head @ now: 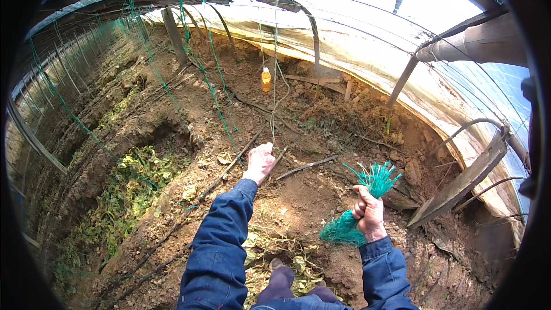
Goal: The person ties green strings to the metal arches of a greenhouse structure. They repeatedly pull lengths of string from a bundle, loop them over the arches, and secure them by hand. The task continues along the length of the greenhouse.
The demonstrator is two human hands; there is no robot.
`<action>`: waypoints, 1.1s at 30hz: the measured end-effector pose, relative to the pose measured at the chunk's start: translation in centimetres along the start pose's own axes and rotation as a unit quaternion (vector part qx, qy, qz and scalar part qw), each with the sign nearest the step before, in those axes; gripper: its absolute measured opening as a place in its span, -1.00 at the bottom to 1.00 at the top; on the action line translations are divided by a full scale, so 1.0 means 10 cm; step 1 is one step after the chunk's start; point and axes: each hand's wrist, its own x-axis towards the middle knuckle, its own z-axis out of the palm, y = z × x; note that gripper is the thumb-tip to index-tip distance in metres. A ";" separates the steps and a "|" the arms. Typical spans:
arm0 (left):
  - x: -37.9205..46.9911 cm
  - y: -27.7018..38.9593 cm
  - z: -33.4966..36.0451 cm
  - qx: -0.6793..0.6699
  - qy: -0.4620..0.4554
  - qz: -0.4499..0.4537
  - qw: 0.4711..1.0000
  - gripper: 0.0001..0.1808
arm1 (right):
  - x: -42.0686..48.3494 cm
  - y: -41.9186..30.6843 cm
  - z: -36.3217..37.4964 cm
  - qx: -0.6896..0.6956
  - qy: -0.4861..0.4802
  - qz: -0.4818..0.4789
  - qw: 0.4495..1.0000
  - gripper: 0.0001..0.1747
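My left hand [259, 163] reaches forward over the soil, its fingers closed at the lower end of a pale hanging string [276, 51]. The string runs from the overhead wires down to my fingertips, with a looser loop beside it. Gripped in my right hand [369, 213] is a bundle of green plastic twine [343, 229]. Its cut ends fan out above my fist, and the rest droops below it to the left. Beyond my left hand an orange plastic bottle [266, 81] hangs upright on a thin string.
Green strings [211, 88] dangle from the frame at left. Withered vines [137, 176] fill a furrow. A black drip hose [215, 183] and a stick [306, 167] lie on the soil. A leaning concrete slab [460, 183] and plastic sheeting [379, 82] border the right.
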 end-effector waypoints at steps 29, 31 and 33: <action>-4.04 2.07 -0.36 -0.082 -0.146 -0.012 0.986 -0.86 | -1.12 2.00 -0.26 -0.296 -0.160 -0.164 0.927 -0.87; -4.78 1.98 -0.24 -0.026 -0.359 -0.071 0.930 -0.82 | -1.59 2.49 -0.63 -0.461 -0.154 -0.099 0.868 -0.84; -5.39 1.97 -0.10 -0.011 -0.434 -0.139 0.890 -0.86 | -1.81 2.80 -0.98 -0.487 -0.205 0.051 0.847 -0.67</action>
